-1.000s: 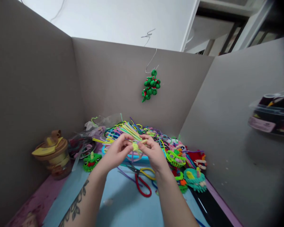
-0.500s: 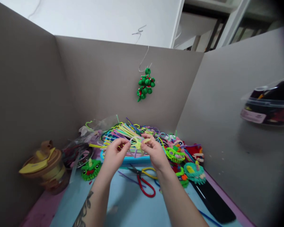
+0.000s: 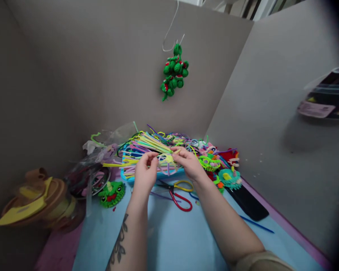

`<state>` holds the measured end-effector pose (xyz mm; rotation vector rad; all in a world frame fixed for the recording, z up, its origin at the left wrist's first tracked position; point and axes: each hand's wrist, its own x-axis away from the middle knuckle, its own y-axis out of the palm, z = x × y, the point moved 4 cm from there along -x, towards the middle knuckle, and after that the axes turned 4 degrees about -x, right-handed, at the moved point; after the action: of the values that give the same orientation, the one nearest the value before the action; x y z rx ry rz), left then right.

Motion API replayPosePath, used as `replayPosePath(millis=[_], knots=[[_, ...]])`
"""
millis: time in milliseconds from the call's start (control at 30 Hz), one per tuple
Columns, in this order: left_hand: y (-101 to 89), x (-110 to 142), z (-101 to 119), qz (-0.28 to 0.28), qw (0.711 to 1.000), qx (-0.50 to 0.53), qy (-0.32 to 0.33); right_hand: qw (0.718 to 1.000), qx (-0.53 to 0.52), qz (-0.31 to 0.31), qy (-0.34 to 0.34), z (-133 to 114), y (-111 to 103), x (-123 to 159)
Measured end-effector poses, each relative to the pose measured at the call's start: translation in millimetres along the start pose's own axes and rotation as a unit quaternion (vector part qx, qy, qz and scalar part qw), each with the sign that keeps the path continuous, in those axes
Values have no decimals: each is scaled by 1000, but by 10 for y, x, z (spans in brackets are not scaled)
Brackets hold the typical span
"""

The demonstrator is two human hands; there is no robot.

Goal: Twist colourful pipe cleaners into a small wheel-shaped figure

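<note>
Grey partition walls (image 3: 107,75) rise behind and on both sides of the blue tray (image 3: 130,179), which sits on the light-blue-covered tabletop (image 3: 180,241) heaped with fuzzy coloured stems (image 3: 152,142). Left of the tray stands a lidded jar (image 3: 59,203) with a yellow piece on its top, its outline blurred; a clear container (image 3: 324,98) is against the wall to the tray's right, higher up. The left hand (image 3: 147,169) and right hand (image 3: 188,162) are at the tray's near side. A black slab (image 3: 250,203) lies to the tray's near right, and a green cluster (image 3: 175,71) with red bits hangs from a wire above and behind it. Just in front of the tray lie scissors (image 3: 172,187) with one red and one yellow handle, open. A green fuzzy figure (image 3: 112,194) is near its left front corner; a teal one (image 3: 230,178) is to its right. Smallest, a yellow-and-lilac stem piece (image 3: 168,159) is in front of the tray's stems, the right fingers gripping its yellow part and the left fingers pinching its thin strands.
</note>
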<state>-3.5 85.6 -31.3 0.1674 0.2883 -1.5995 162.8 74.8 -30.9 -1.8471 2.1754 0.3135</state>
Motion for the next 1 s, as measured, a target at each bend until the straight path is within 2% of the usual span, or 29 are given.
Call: replayPosePath(millis=[133, 233, 367, 433, 500, 567, 667, 833, 1000], knots=[[67, 7, -31, -27, 1000, 4, -10, 1000, -1, 0, 4, -21, -36, -12], [56, 22, 8, -23, 1000, -10, 14, 1000, -2, 9, -17, -110, -85, -10], [70, 62, 101, -38, 999, -11, 5, 990, 12, 67, -123, -301, -147, 39], [90, 93, 180, -26, 999, 19, 5, 978, 8, 105, -180, -371, -157, 81], [138, 127, 238, -35, 996, 77, -16, 973, -1, 110, -204, -391, -135, 106], [187, 153, 245, -54, 986, 144, -63, 975, -14, 94, -201, -377, -103, 109], [193, 149, 191, -44, 964, 238, -111, 982, -25, 59, -178, -349, -72, 95], [157, 97, 100, -54, 946, 296, -122, 989, 13, -10, -148, -387, -45, 104], [111, 103, 127, -77, 939, 308, -130, 987, 16, -63, -146, -469, -32, 133]])
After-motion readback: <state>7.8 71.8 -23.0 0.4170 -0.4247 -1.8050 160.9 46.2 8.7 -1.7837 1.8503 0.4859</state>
